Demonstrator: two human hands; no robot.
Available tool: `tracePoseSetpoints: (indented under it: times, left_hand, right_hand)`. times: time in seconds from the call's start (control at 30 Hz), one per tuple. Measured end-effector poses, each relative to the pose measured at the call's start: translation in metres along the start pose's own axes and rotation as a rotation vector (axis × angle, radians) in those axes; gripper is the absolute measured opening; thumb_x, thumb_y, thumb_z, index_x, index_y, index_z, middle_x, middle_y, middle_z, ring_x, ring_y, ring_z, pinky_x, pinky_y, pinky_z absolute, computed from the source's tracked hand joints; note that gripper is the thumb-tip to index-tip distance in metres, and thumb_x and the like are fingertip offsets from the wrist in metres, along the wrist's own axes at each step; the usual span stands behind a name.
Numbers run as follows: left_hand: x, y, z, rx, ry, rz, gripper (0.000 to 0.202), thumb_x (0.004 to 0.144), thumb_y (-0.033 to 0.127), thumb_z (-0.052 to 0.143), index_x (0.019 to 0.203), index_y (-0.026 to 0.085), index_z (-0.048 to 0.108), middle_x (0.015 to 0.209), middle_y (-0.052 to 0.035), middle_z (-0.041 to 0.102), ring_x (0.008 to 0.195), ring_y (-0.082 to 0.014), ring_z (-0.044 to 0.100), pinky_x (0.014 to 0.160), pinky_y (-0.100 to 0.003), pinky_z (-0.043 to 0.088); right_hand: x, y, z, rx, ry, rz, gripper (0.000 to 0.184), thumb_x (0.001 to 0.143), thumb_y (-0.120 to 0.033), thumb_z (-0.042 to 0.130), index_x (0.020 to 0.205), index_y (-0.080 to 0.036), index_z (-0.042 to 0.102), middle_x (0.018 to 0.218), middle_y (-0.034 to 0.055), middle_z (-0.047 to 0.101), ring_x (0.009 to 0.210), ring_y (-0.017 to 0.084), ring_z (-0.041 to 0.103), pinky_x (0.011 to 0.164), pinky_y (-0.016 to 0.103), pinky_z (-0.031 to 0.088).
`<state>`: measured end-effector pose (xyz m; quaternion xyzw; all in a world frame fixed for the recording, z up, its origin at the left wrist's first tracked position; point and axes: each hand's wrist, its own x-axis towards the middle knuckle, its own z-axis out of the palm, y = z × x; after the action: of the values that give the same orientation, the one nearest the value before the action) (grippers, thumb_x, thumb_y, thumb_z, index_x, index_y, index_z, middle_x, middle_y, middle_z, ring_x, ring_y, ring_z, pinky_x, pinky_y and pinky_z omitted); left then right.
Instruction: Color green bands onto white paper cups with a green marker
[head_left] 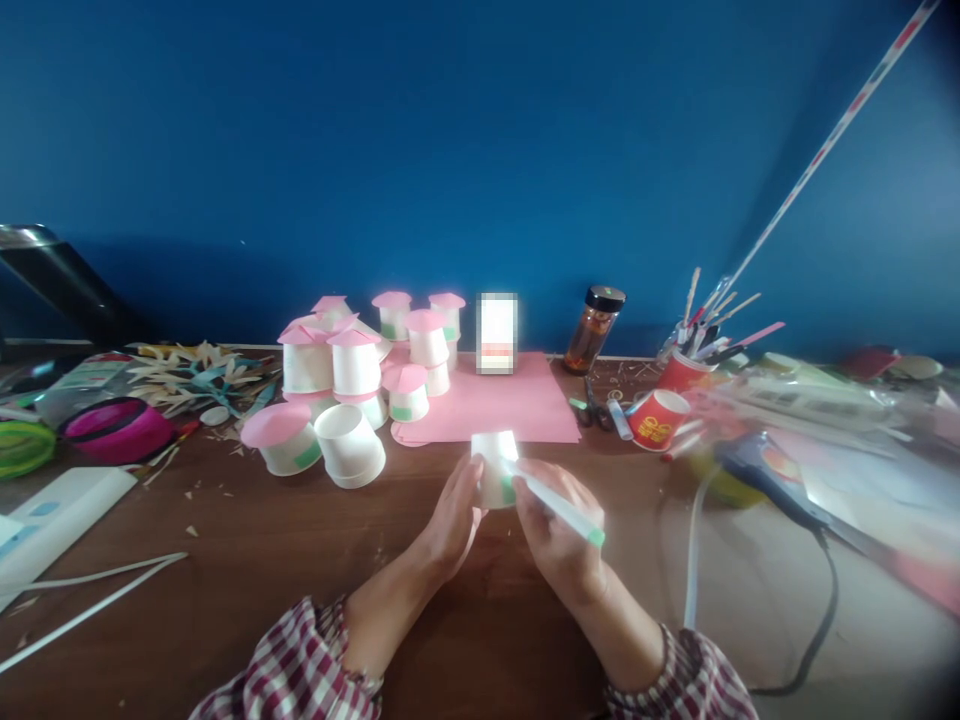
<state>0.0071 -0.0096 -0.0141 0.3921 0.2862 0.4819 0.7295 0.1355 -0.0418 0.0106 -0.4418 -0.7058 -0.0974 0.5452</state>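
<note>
My left hand [455, 513] is closed around the left side of a small white paper cup [493, 470], holding it above the table. A green patch shows low on the cup's right side. My right hand [561, 515] grips a white marker [564, 508] with a green end, its tip side toward the cup. Just left of my hands stands a plain white paper cup [350, 447]. Beside it is a cup with a pink paper top [279, 427] and a green patch. Several more white cups with pink paper roofs [355, 355] are grouped and stacked behind.
Pink paper sheets [517, 400] lie ahead, with a blurred-out bright object [496, 333] at their back. A dark-lidded jar [596, 330], scissors [596, 408] and a red cup [660, 418] are to the right. A glue gun [772, 485] trails its cord. A power strip [71, 515] lies left.
</note>
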Motion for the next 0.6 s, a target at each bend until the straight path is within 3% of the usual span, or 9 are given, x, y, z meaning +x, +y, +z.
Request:
tracePoseSetpoints:
  times: [0.6]
  left_hand:
    - [0.0002, -0.0008, -0.0006, 0.004, 0.027, -0.019, 0.037, 0.088, 0.051, 0.044, 0.102, 0.02, 0.058, 0.115, -0.0083, 0.062, 0.116, -0.0262, 0.049, 0.098, -0.041, 0.037]
  right_hand:
    - [0.0021, -0.0013, -0.0001, -0.015, -0.012, 0.031, 0.012, 0.086, -0.015, 0.057, 0.095, -0.016, 0.065, 0.081, 0.0068, 0.071, 0.07, 0.018, 0.067, 0.067, 0.03, 0.057]
